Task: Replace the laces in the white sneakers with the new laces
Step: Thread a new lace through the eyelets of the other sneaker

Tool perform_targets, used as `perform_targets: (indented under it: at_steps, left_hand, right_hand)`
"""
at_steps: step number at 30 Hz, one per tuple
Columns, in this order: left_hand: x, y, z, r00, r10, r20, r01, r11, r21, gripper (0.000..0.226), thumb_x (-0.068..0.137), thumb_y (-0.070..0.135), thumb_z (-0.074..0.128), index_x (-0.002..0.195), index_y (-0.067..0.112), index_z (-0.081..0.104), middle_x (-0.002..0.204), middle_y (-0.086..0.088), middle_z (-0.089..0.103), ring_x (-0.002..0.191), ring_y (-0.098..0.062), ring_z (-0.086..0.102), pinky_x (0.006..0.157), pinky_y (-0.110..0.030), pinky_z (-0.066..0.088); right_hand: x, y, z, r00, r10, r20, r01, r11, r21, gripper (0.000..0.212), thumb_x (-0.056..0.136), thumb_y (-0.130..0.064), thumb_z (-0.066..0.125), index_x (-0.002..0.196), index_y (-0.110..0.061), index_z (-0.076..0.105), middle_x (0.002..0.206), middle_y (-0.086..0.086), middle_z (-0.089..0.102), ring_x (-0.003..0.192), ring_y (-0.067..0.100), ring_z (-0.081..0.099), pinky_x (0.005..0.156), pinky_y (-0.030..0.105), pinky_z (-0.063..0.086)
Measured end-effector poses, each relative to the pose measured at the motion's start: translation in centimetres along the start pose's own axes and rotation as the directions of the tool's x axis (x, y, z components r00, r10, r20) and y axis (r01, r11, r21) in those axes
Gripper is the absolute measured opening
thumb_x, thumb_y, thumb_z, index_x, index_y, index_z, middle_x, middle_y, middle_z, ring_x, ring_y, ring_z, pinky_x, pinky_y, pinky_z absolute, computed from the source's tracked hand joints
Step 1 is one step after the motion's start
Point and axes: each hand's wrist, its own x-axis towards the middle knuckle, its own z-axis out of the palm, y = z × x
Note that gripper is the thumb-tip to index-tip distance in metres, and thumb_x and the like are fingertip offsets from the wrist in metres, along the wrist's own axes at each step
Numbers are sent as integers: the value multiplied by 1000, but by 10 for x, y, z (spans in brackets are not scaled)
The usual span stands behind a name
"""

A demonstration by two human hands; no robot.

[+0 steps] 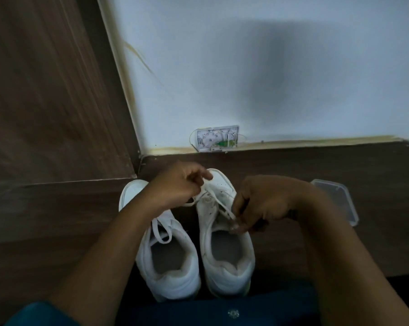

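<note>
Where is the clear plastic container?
In the head view, the clear plastic container lies on the floor at right, just beyond the right hand.

Two white sneakers stand side by side, toes toward the wall. The left sneaker [168, 257], slightly farther from the wall, has its left lace [162, 231] loosely threaded. The right sneaker [224, 257] has its right lace [222, 207] slack, with strands drawn out sideways.
</note>
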Motion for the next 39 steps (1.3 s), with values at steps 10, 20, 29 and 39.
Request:
perform_targets:
  at_steps: [10,20,29,39]
  left_hand:
    - [-3,-6,7,974,67,216,-159,881,446,8,83,11,63,85,19,62,88,4,54,87,-18,60,80,-36,49]
    - [-1,-7,11,963,95,252,-192,900,392,14,84,10,63,92,21,62,86,9,53,78,-10,55,74,-33,48]
    - [1,1,12,990,-121,67,118,992,44,18,97,22,47,81,16,52,76,0,59,65,-13,58,66,-36,52]
    - [-2,10,8,934,-258,247,247,966,72,22,84,-1,57,88,21,58,60,-1,55,47,-13,49,47,-24,40]
  right_hand:
    - [-12,-9,-6,959,117,258,-81,986,-144,19,82,-23,70,67,-13,70,38,-8,49,33,8,34,47,27,29]
    - [-29,2,-18,981,-182,64,186,981,-58,46,82,-60,53,66,-24,76,44,-4,38,43,11,31,48,26,29]
    - [9,5,1,962,29,-271,-76,984,-163,15,84,-22,69,97,-16,69,77,-14,52,72,2,50,64,17,41]
    - [16,0,8,946,9,-323,-25,999,-46,8,79,-15,73,77,-16,66,77,-4,62,62,6,57,57,20,47]
